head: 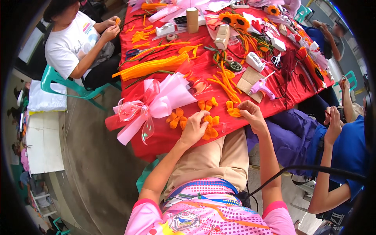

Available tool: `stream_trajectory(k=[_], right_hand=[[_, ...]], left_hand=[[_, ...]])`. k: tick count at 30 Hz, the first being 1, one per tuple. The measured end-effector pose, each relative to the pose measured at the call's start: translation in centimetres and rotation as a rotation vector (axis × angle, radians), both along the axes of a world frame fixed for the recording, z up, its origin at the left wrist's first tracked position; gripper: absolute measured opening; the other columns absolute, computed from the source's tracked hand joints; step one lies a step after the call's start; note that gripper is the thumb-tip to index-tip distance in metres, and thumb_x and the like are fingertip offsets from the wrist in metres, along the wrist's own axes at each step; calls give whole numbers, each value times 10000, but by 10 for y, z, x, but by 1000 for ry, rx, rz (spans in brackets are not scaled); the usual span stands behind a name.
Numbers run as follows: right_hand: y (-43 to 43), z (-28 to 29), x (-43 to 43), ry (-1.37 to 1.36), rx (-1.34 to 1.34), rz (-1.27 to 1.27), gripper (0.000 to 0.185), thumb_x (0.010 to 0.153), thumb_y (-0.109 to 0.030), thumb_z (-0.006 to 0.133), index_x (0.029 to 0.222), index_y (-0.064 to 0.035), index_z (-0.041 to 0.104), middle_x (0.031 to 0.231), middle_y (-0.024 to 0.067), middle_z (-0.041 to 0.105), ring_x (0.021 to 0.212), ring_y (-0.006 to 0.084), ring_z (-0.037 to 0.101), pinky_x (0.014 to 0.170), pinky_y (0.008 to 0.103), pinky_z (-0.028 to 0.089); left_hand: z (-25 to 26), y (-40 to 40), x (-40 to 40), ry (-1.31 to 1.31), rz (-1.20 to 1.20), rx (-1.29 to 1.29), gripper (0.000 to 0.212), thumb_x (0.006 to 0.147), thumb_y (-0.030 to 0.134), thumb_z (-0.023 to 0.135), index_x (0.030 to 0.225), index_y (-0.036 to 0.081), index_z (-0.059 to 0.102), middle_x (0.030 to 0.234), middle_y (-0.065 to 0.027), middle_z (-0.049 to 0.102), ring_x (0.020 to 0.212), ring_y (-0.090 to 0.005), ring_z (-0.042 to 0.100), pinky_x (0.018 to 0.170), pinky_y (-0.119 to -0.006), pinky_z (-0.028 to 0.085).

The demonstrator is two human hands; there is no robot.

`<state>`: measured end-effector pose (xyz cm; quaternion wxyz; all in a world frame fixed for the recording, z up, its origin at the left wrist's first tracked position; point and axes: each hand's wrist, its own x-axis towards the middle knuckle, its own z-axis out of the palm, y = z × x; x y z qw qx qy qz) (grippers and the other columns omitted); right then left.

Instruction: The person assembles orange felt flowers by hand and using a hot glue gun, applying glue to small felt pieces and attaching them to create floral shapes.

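Note:
My left hand (194, 127) is at the near edge of the red-covered table, its fingers on a cluster of orange pipe-cleaner petals (211, 132); whether it grips one I cannot tell. To the right, my right hand (253, 116) pinches the end of an orange fuzzy petal piece (233, 111) between thumb and fingers. Left of my left hand lie more orange petals (175, 117), and another small group (207, 104) rests just beyond it. A bouquet in pink wrapping (164, 100) with a clear ribbon lies at the left. Loose orange pipe cleaners (226, 85) lie beyond the petals.
A pink glue gun (261, 88) rests on cardboard (249, 79) with its cord running right. Farther off are an orange pipe-cleaner bundle (155, 66), a white tape dispenser (255, 61) and scissors (276, 59). A person (79, 44) sits at left, another (337, 147) close at right.

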<state>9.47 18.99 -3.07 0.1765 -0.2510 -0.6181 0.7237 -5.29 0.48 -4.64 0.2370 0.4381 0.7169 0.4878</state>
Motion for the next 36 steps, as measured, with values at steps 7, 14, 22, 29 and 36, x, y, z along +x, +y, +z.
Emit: stream_trajectory(k=[7, 14, 22, 29, 36], right_hand=[[9, 34, 19, -103, 181, 166, 134, 850, -63, 495, 953, -9, 563, 847, -4, 563, 750, 48, 530, 652, 185, 441], [-2, 43, 9, -4, 178, 236, 133, 836, -10, 519, 963, 12, 550, 867, -5, 557, 781, 40, 504, 687, 190, 417], [75, -4, 31, -271, 838, -461, 167, 754, -28, 585, 919, 1, 576, 838, 81, 608, 771, 174, 582, 688, 258, 449], [141, -30, 9, -867, 1206, -231, 470, 664, -170, 669, 1077, -33, 492, 1066, 135, 549, 1018, 300, 510, 846, 438, 374], [174, -30, 15, -854, 984, -173, 550, 538, -232, 735, 996, -1, 536, 933, 161, 598, 890, 269, 578, 769, 379, 433]], left_hand=[[26, 10, 14, 686, 74, 24, 279, 709, -50, 529, 982, -3, 564, 998, -132, 500, 892, -293, 491, 786, -367, 415], [31, 56, 39, -239, -139, 150, 274, 746, 15, 619, 1006, -36, 546, 911, -97, 619, 827, -155, 586, 697, -261, 469], [15, 77, 31, -729, -118, 245, 228, 778, 6, 608, 996, -19, 547, 886, -54, 611, 798, -83, 580, 721, -202, 472], [22, 97, 16, -777, -95, 305, 314, 773, -25, 596, 1076, -11, 513, 901, -62, 606, 809, -91, 577, 729, -203, 472], [17, 129, 9, -829, -157, 394, 323, 762, -32, 600, 1074, 16, 531, 877, -44, 603, 765, -84, 577, 674, -209, 489]])
